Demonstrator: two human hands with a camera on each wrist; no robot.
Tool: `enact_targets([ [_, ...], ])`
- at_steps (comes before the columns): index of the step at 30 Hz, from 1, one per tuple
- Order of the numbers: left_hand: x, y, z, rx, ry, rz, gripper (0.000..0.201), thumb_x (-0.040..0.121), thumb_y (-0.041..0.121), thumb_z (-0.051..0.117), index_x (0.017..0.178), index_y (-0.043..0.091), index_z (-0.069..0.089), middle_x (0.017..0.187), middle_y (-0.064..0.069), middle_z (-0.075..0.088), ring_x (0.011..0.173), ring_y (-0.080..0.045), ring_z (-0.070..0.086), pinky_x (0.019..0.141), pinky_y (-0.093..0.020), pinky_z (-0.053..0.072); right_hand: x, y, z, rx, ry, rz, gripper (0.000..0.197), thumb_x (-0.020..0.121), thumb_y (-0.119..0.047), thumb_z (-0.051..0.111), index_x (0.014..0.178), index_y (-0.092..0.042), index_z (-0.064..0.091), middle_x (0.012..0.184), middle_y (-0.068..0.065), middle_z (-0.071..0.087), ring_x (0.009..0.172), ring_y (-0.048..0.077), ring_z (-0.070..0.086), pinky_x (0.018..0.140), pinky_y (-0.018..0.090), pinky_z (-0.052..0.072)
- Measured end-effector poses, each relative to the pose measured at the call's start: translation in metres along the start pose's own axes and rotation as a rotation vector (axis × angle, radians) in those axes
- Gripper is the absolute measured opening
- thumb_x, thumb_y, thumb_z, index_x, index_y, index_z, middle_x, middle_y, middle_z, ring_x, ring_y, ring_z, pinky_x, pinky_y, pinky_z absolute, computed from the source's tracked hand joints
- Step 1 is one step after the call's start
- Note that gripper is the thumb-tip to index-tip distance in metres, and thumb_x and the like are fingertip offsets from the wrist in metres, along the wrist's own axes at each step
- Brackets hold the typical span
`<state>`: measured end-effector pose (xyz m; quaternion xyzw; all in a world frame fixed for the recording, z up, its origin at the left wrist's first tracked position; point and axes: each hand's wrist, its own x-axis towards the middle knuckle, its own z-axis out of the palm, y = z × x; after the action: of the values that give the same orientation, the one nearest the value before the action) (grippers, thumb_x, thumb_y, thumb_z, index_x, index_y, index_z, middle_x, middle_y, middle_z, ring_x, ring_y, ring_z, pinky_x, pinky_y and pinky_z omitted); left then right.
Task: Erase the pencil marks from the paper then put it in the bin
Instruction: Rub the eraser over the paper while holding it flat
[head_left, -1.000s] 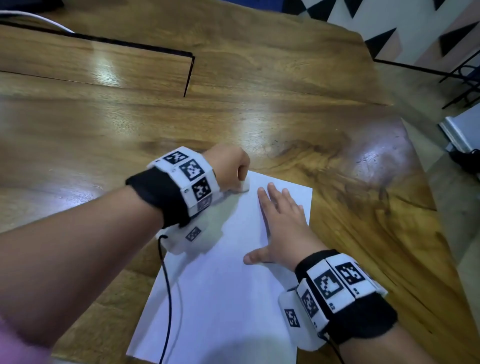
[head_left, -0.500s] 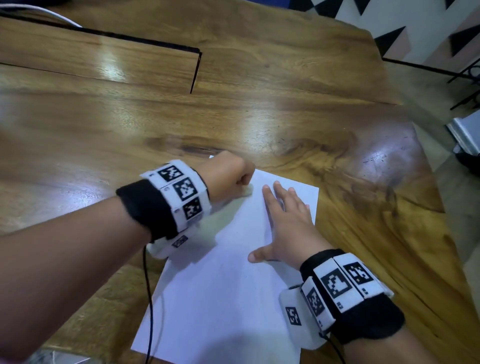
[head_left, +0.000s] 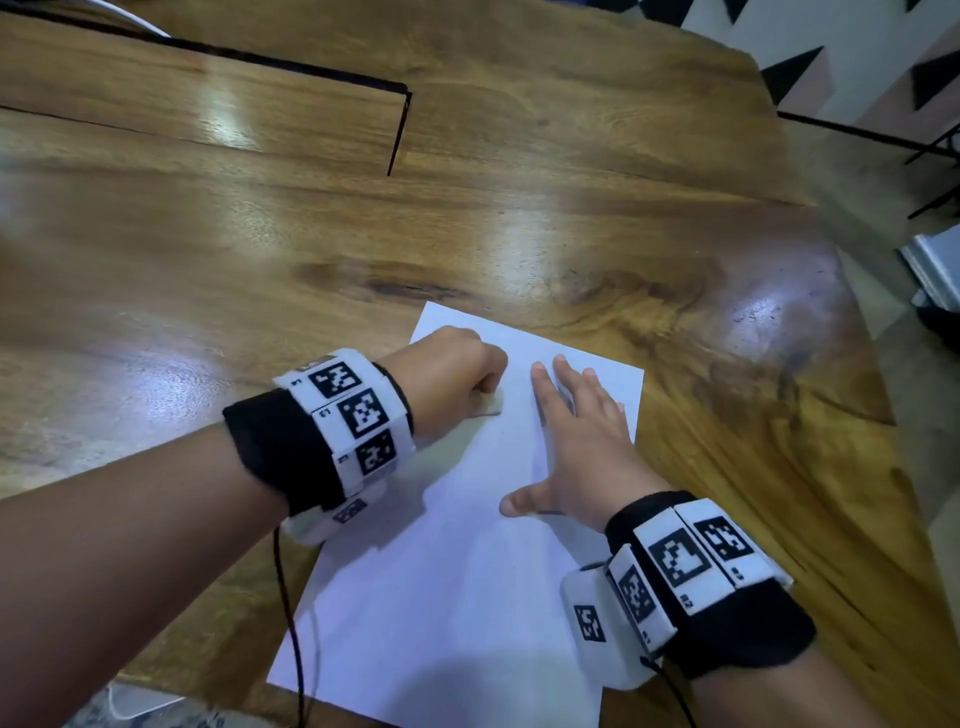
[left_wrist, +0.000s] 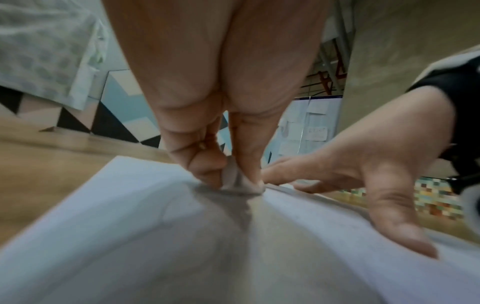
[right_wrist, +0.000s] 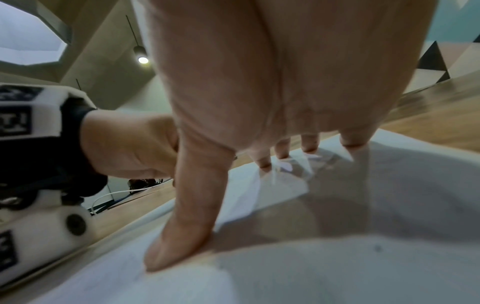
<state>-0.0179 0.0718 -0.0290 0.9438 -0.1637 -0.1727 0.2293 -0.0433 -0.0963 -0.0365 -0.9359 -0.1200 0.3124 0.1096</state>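
A white sheet of paper (head_left: 457, 582) lies on the wooden table (head_left: 519, 218). My left hand (head_left: 457, 379) is curled near the sheet's far left corner and pinches a small pale eraser (left_wrist: 239, 183) between thumb and fingers, its lower face pressed on the paper (left_wrist: 130, 216). A short dark pencil mark (head_left: 488, 414) shows just below that fist. My right hand (head_left: 576, 441) lies flat on the sheet's right half, fingers spread and straight, thumb (right_wrist: 182, 236) out to the left, pressing the paper (right_wrist: 337, 267) down. No bin is in view.
A dark slot (head_left: 397, 130) cuts the tabletop at the far left, with a white cable (head_left: 135, 18) beyond it. The table's right edge drops to a tiled floor (head_left: 914, 405). A thin black wire (head_left: 291, 623) hangs from my left wrist over the paper's left edge.
My left fist with the eraser has slid toward me and rightward over the paper, uncovering the sheet's far left corner. The right hand stays flat in place.
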Motion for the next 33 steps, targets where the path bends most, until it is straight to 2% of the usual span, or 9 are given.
enact_targets([
  [3, -0.02, 0.003, 0.012, 0.0, -0.067, 0.008, 0.031, 0.084, 0.022, 0.055, 0.06, 0.025, 0.037, 0.07, 0.006, 0.038, 0.073, -0.019, 0.045, 0.06, -0.029, 0.03, 0.001, 0.001, 0.001, 0.0, -0.004, 0.004, 0.133, 0.064, -0.053, 0.081, 0.149, -0.029, -0.018, 0.154, -0.012, -0.029, 0.142, 0.014, -0.028, 0.117, 0.038, -0.011],
  [7, -0.057, 0.002, 0.027, -0.099, -0.28, 0.035, 0.016, 0.09, 0.019, 0.046, 0.08, 0.017, 0.058, 0.062, 0.011, 0.042, 0.057, -0.002, 0.039, 0.054, -0.007, 0.034, 0.0, 0.001, 0.001, -0.001, -0.01, 0.009, 0.133, 0.064, -0.053, 0.081, 0.149, -0.029, -0.019, 0.154, -0.012, -0.03, 0.141, 0.014, -0.028, 0.118, 0.038, -0.01],
  [9, -0.052, 0.003, 0.018, -0.069, -0.298, 0.003, 0.012, 0.087, 0.018, 0.051, 0.083, 0.014, 0.062, 0.061, 0.011, 0.043, 0.055, 0.0, 0.038, 0.052, -0.01, 0.031, 0.0, 0.0, 0.001, -0.002, -0.01, 0.008, 0.133, 0.065, -0.052, 0.081, 0.149, -0.028, -0.019, 0.154, -0.012, -0.029, 0.141, 0.014, -0.028, 0.118, 0.038, -0.01],
  [16, -0.014, 0.017, 0.004, 0.064, -0.012, 0.04, 0.011, 0.083, 0.021, 0.059, 0.077, 0.012, 0.055, 0.082, -0.005, 0.047, 0.077, -0.021, 0.043, 0.06, -0.025, 0.021, -0.001, 0.0, -0.002, -0.018, -0.008, 0.004, 0.131, 0.066, -0.052, 0.08, 0.15, -0.027, -0.017, 0.155, -0.009, -0.027, 0.143, 0.016, -0.026, 0.119, 0.041, -0.006],
  [19, -0.044, 0.014, 0.022, -0.132, -0.094, -0.019, 0.013, 0.081, 0.018, 0.055, 0.069, 0.012, 0.054, 0.076, -0.005, 0.047, 0.07, -0.019, 0.042, 0.057, -0.027, 0.021, 0.0, 0.001, 0.001, -0.02, -0.004, 0.007, 0.132, 0.064, -0.053, 0.08, 0.15, -0.027, -0.017, 0.155, -0.009, -0.027, 0.143, 0.015, -0.025, 0.119, 0.041, -0.005],
  [22, -0.084, 0.006, 0.038, -0.249, -0.305, 0.018, 0.014, 0.086, 0.021, 0.048, 0.073, 0.026, 0.052, 0.062, 0.008, 0.046, 0.056, -0.004, 0.042, 0.057, -0.009, 0.033, 0.0, 0.001, 0.002, -0.013, 0.0, 0.003, 0.132, 0.064, -0.053, 0.081, 0.151, -0.027, -0.016, 0.156, -0.01, -0.026, 0.143, 0.015, -0.025, 0.119, 0.042, -0.004],
  [24, -0.089, 0.001, 0.039, -0.262, -0.361, 0.025, 0.016, 0.087, 0.014, 0.05, 0.075, 0.021, 0.057, 0.061, 0.009, 0.047, 0.056, -0.002, 0.044, 0.061, -0.01, 0.035, 0.0, 0.002, 0.002, -0.019, 0.001, 0.005, 0.132, 0.064, -0.052, 0.081, 0.151, -0.026, -0.016, 0.156, -0.01, -0.026, 0.143, 0.015, -0.025, 0.119, 0.042, -0.004],
  [28, -0.047, 0.006, 0.016, 0.047, -0.079, 0.073, 0.014, 0.08, 0.023, 0.062, 0.077, 0.01, 0.062, 0.076, -0.002, 0.055, 0.071, -0.017, 0.044, 0.06, -0.023, 0.024, -0.001, 0.0, 0.001, -0.031, -0.004, 0.009, 0.132, 0.065, -0.052, 0.081, 0.151, -0.026, -0.016, 0.156, -0.009, -0.026, 0.143, 0.016, -0.024, 0.119, 0.042, -0.003],
  [33, -0.047, 0.011, 0.02, 0.081, -0.038, 0.096, 0.015, 0.082, 0.019, 0.056, 0.069, 0.012, 0.053, 0.081, -0.01, 0.055, 0.076, -0.025, 0.047, 0.058, -0.028, 0.019, -0.001, 0.0, 0.0, -0.034, -0.011, 0.018, 0.132, 0.065, -0.052, 0.08, 0.15, -0.026, -0.017, 0.156, -0.01, -0.026, 0.143, 0.015, -0.024, 0.119, 0.041, -0.003],
])
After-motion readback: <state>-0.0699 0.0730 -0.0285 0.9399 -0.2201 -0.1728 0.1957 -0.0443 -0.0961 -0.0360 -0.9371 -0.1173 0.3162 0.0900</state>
